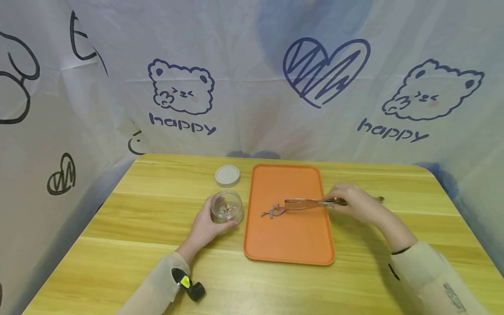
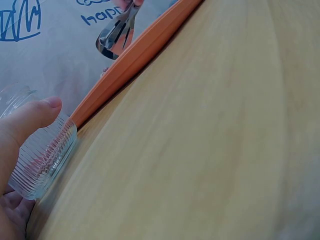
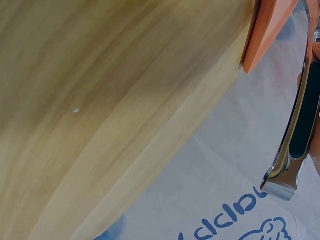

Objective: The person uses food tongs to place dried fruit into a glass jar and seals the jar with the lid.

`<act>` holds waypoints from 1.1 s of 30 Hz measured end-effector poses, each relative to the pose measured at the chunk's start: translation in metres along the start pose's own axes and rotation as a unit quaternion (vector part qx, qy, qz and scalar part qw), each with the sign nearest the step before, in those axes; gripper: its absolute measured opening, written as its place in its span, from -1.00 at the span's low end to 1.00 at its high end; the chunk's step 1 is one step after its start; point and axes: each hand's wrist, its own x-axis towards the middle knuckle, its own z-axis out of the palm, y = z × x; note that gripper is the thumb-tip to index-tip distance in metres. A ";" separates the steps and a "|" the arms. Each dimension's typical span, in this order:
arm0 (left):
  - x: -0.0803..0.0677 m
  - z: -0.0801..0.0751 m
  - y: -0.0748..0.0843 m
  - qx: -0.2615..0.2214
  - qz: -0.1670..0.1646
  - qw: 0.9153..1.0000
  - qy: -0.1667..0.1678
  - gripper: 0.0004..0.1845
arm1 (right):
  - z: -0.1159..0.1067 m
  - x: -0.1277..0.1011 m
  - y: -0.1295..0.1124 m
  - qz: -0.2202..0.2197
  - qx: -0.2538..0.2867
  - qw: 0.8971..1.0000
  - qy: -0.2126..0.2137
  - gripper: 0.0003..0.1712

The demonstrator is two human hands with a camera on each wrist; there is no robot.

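My left hand [image 1: 206, 229] grips a small clear glass jar [image 1: 233, 215] standing on the table left of the tray. The jar's mouth is uncovered and a few small brownish bits show inside; in the left wrist view its wall is ribbed [image 2: 46, 157]. My right hand [image 1: 352, 202] holds metal tongs [image 1: 305, 204] with dark grip inserts [image 3: 306, 112]. Their tips reach over the orange tray [image 1: 289, 240] to a small heap of greyish-pink strips [image 1: 272, 212]. Whether the tips pinch a strip, I cannot tell.
A round whitish lid [image 1: 227, 175] lies behind the jar, left of the tray. The wooden table [image 1: 145, 210] ends at a printed cloth backdrop [image 1: 244, 100]. A black wrist camera [image 1: 194, 289] sticks out from my left sleeve.
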 end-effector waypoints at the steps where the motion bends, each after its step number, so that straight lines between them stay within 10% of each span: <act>1: 0.000 0.000 -0.001 0.000 0.001 1.000 0.000 0.04 | 0.000 -0.001 0.000 0.000 0.000 1.000 0.002 -0.76; 33: 0.001 0.001 -0.002 -0.006 0.010 1.000 0.003 0.03 | 0.009 0.003 -0.001 -0.013 -0.021 0.999 0.029 -0.79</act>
